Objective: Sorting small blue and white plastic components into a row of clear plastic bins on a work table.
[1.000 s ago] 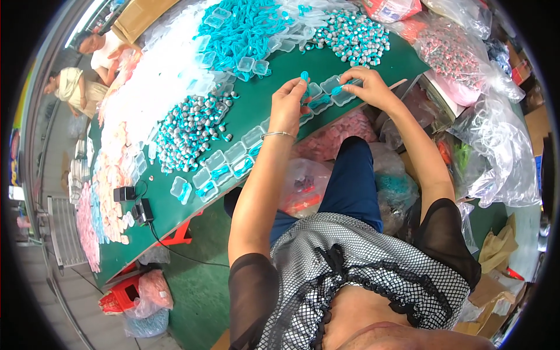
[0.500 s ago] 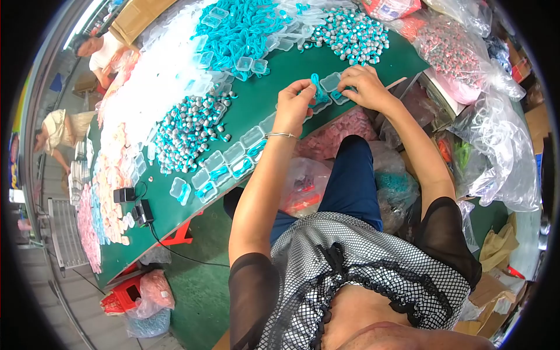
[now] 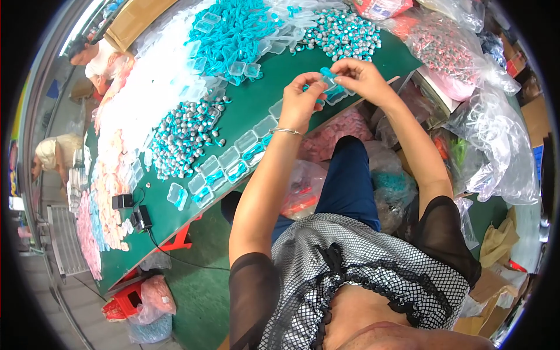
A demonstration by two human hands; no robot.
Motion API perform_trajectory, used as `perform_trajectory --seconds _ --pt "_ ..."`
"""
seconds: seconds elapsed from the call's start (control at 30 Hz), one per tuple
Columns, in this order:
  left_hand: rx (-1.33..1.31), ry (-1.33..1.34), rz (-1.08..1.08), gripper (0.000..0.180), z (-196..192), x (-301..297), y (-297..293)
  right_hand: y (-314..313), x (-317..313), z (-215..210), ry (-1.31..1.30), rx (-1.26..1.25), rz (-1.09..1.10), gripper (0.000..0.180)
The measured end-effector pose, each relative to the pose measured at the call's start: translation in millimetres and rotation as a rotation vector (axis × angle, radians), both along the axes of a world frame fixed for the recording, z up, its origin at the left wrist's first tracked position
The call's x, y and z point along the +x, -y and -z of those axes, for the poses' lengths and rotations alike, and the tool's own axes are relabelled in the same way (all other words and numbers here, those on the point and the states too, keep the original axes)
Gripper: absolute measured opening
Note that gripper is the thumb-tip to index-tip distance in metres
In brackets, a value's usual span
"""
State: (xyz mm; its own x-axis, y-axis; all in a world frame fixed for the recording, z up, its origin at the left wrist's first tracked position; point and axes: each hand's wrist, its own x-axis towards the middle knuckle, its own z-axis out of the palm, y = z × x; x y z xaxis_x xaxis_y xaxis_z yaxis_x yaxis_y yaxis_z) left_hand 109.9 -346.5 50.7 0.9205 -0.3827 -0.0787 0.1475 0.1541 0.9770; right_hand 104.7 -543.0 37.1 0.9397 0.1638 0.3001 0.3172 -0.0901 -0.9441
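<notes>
My left hand (image 3: pixel 302 100) is closed in a pinch at the table's front edge, with bits of teal cord (image 3: pixel 319 102) showing at its fingertips. Close by, my right hand (image 3: pixel 363 80) pinches the looped end of a teal cord piece (image 3: pixel 328 72). Under both hands lie small clear plastic boxes, one with teal cord inside, partly hidden by my fingers. A row of such boxes (image 3: pixel 228 156) runs left along the edge, lids open, several holding teal cord pieces.
Behind are a heap of teal cords (image 3: pixel 224 38) and two heaps of grey-and-teal small plugs (image 3: pixel 185 140) on the green table (image 3: pixel 280 76). Black adapters (image 3: pixel 140 214) sit at left. Clear bags (image 3: pixel 499 146) crowd the right. Two people (image 3: pixel 96 61) work at far left.
My right hand has risen from the box and now pinches the teal cord loop. My left hand has shifted slightly right and lower. The view has moved a little.
</notes>
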Motion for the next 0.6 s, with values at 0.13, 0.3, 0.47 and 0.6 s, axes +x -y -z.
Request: perform_trajectory --seconds 0.13,0.3,0.47,0.6 --pt "-0.168 -0.098 -0.042 0.032 2 7 -12 45 4 -2 0.294 -0.458 0.233 0.018" --pt "-0.263 -0.138 -0.159 0.033 4 17 -34 51 1 3 0.405 -0.863 0.194 0.016" --pt "-0.317 -0.221 -0.191 0.034 2 22 -47 53 6 16 0.408 -1.016 0.178 0.016" --pt "-0.376 -0.228 -0.163 0.034 9 29 -56 54 5 18 0.465 -1.008 0.182 0.016"
